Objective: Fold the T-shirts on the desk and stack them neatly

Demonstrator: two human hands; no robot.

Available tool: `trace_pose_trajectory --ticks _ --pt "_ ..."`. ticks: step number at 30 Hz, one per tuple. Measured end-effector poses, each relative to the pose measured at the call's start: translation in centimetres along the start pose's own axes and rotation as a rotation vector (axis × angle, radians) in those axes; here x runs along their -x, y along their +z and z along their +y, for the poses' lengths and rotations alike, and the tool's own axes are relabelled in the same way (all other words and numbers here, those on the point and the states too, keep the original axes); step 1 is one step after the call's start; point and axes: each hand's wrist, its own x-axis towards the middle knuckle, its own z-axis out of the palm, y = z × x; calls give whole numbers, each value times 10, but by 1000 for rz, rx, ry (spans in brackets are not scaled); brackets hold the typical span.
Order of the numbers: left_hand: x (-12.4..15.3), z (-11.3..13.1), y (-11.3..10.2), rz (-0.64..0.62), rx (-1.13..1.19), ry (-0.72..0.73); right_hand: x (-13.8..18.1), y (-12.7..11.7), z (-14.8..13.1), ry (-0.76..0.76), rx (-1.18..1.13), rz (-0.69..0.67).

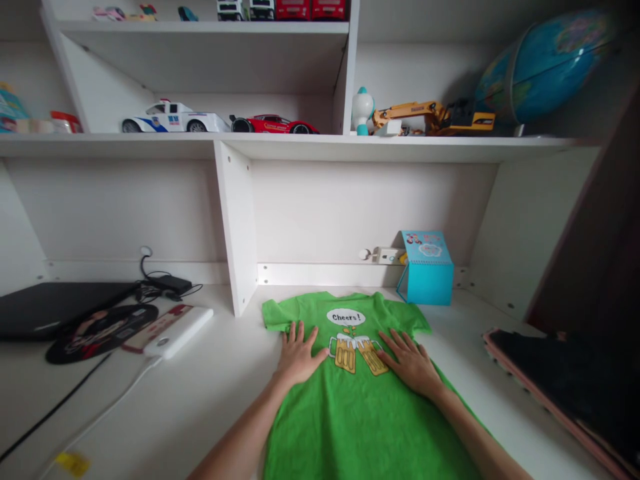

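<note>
A green T-shirt (350, 413) with a "Cheers!" beer-mug print lies spread flat, front up, on the white desk (220, 387), its collar toward the wall. My left hand (299, 355) rests flat on the shirt to the left of the print, fingers spread. My right hand (410, 360) lies flat on the shirt to the right of the print, fingers stretched out. Neither hand holds anything.
A blue box (426, 268) stands behind the shirt by the wall. At the left lie a closed black laptop (50, 308), a round black pad (100, 331), a white power bank (173, 331) and cables. A dark folded item (565, 387) lies at the right. Toy cars, an excavator (433, 117) and a globe (547, 63) sit on shelves above.
</note>
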Motion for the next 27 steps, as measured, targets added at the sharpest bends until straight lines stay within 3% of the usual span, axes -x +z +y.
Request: trace_pose_trajectory --ticks 27 --pt "-4 -2 3 -4 33 -14 -1 -14 -3 9 -29 -76"
